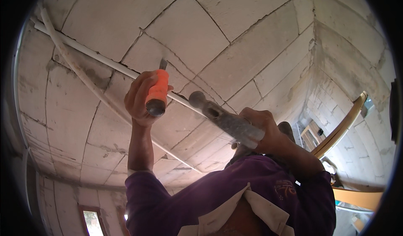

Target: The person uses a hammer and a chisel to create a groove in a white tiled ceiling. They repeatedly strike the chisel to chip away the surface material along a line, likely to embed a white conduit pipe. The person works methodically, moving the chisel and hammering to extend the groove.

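Note:
My left hand is closed around a chisel with an orange grip and a dark rounded butt. The chisel's metal tip meets, or nearly meets, the pale block wall; I cannot tell whether it touches. In my right hand is a hammer with a worn grey metal head, rounded at one end. The fingers wrap it behind the head, and most of its handle is hidden. The hammer head is to the right of the chisel's butt, apart from it.
A white pipe runs slantwise along the wall behind my left hand. A second, dusty pipe crosses near it. Cracks and joints line the blocks. On the right are a curved wooden piece and a wall corner. A small window shows low on the left.

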`<state>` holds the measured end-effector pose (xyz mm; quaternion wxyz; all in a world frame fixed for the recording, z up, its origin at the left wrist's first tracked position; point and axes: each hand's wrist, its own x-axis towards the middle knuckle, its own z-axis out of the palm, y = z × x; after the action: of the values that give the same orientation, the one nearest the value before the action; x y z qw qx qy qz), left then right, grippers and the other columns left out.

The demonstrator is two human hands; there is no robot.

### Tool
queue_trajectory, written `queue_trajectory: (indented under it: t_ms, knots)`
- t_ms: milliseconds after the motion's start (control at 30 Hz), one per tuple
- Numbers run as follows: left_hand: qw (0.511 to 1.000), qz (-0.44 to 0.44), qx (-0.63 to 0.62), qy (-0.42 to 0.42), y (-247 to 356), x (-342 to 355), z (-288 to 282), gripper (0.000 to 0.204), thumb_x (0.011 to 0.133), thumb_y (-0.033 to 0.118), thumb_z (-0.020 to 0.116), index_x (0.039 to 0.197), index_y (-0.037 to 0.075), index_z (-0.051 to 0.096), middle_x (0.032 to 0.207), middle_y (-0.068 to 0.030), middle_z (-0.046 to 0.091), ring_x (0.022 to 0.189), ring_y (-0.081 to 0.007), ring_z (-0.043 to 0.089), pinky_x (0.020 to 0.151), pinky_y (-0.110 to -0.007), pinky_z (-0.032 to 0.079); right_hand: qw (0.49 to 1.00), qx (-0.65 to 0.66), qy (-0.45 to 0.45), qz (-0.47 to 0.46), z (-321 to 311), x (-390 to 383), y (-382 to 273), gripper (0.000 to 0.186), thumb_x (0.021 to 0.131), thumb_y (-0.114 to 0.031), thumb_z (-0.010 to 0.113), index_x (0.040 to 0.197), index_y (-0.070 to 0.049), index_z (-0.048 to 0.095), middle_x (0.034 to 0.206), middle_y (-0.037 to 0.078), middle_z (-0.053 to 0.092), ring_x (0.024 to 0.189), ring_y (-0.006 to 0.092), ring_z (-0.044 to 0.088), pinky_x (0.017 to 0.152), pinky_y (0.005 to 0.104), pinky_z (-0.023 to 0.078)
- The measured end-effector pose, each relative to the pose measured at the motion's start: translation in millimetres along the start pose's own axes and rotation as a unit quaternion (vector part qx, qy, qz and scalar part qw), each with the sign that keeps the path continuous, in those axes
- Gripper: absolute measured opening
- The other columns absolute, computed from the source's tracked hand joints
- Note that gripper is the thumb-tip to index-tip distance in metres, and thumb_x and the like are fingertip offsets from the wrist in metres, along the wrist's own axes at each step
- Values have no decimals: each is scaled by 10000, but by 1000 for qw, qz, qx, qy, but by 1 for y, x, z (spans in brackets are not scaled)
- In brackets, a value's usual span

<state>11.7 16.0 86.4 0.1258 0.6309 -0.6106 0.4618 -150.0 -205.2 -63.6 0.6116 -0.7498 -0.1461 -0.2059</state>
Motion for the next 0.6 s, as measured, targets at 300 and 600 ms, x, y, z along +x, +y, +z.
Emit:
queue_trajectory:
  t_ms: [300,600]
  knots:
    - [1000,9,-5,1,2,3,9,435,759,299,796,1043,29,608,936,-117,651,723,-225,691,531,-285,581,924,-103,116,-351,29,15,-19,593,721,-608,696,731,-34,551,639,129,547,565,331,569,516,424,438]
    - [1000,7,15,0,4,7,9,472,819,401,717,1056,5,617,920,-125,644,717,-241,686,527,-289,573,915,-84,88,-386,22,16,-31,580,807,-609,606,748,-39,519,627,127,547,542,333,570,472,420,435]
